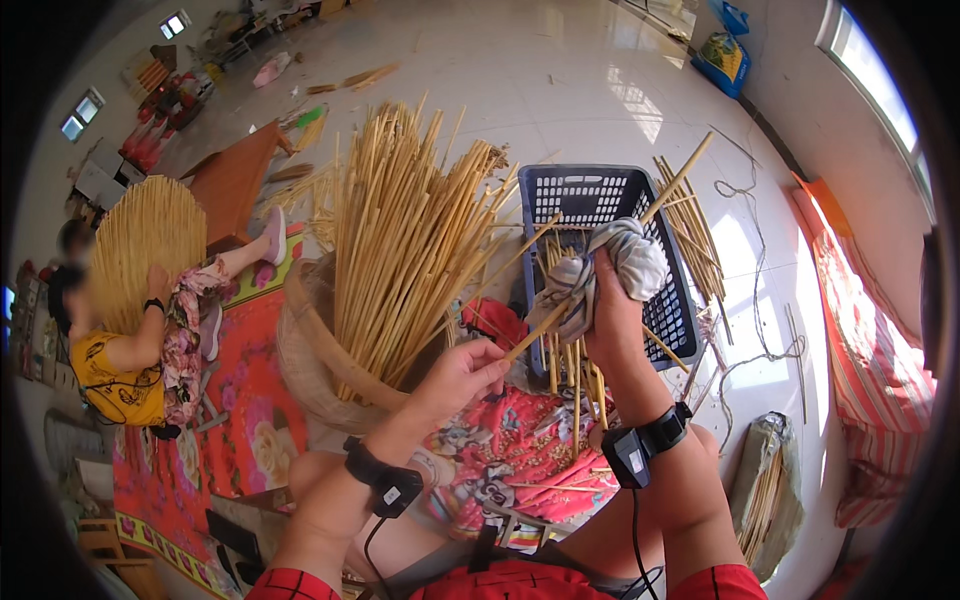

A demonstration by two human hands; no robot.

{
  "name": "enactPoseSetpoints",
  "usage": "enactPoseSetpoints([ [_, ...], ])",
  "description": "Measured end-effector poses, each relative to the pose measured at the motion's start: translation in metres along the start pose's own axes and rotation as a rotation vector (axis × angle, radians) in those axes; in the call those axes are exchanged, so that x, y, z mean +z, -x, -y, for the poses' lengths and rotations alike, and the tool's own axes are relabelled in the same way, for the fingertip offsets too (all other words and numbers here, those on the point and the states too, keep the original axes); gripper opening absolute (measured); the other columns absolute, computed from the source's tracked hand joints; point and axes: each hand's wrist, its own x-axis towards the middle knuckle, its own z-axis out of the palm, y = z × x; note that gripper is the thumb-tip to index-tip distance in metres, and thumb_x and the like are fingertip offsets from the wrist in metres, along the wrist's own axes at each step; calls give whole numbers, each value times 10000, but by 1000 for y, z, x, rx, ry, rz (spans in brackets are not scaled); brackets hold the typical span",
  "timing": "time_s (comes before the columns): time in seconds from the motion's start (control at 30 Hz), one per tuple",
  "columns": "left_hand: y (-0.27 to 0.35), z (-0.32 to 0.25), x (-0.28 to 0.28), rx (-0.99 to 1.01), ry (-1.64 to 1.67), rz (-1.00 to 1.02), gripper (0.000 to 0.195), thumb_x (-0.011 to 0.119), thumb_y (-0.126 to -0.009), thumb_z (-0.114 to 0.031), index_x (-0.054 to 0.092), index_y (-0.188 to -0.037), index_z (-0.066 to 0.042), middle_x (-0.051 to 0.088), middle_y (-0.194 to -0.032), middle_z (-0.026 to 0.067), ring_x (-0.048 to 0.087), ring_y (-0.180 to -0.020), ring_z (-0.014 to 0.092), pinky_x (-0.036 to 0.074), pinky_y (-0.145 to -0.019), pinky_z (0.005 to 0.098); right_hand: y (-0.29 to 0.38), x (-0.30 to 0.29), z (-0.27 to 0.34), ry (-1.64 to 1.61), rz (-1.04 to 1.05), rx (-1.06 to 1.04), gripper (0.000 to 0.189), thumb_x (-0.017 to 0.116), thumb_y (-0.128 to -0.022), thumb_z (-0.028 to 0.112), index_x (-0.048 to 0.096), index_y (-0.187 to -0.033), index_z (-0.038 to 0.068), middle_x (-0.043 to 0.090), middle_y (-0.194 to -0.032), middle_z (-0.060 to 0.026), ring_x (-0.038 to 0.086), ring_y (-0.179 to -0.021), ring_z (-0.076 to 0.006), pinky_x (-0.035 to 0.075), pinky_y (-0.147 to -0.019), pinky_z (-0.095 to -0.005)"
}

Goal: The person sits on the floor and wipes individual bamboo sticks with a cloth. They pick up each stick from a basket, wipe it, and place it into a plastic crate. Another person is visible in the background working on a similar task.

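Slanting up to the right is a long, pale yellow plant stalk. My left hand pinches its lower end between thumb and fingers. Farther up, my right hand grips a striped, light-coloured cloth bunched around the stalk, which hides that stretch of it. Beneath the right hand stands a dark plastic crate with slotted walls, with several stalks leaning in and across it. Left of my left hand, a woven basket holds a thick upright bundle of stalks. Red patterned fabric, scattered with small bits, lies below my hands.
More stalks lie right of the crate, near a rope on the tiled floor. A wrapped stalk bundle lies at lower right. At left, a person sits on a floral mat holding a round stalk panel beside a wooden table.
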Motion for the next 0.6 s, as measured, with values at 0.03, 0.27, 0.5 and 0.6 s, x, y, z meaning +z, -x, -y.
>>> enactPoseSetpoints([
  [0.03, -3, 1, 3, 26, 25, -41, 82, 584, -931, -125, 572, -965, -51, 595, -710, 3, 427, -533, 24, 307, -458, 161, 8, 2, -20, 57, 3, 78, 310, 583, -938, 223, 525, -1201, 68, 588, -1044, -39, 577, -910, -122, 504, -720, -289],
  [0.27, -17, 9, -3, 163, -11, -154, 87, 556, -951, -151, 565, -937, -66, 581, -705, -9, 426, -518, 24, 288, -446, 162, 28, 17, -55, 173, 119, 294, 349, 613, -914, 202, 526, -1214, 44, 599, -1046, -40, 580, -887, -132, 491, -748, -279],
  [0.5, -11, -16, -12, -62, -54, 94, 192, 445, -1000, -207, 530, -926, -52, 453, -637, -30, 357, -528, 34, 273, -444, 178, -25, 6, 3, 42, 14, 139, 252, 606, -918, 171, 558, -1137, 58, 614, -993, -35, 631, -828, -163, 537, -687, -317],
  [0.6, -7, -6, -26, -151, 45, 266, 236, 395, -1015, -230, 510, -919, -47, 432, -627, -27, 343, -524, 39, 277, -449, 183, -49, -5, 28, 20, -53, -25, 236, 585, -934, 179, 549, -1141, 71, 619, -1002, -45, 639, -837, -175, 548, -696, -338],
])
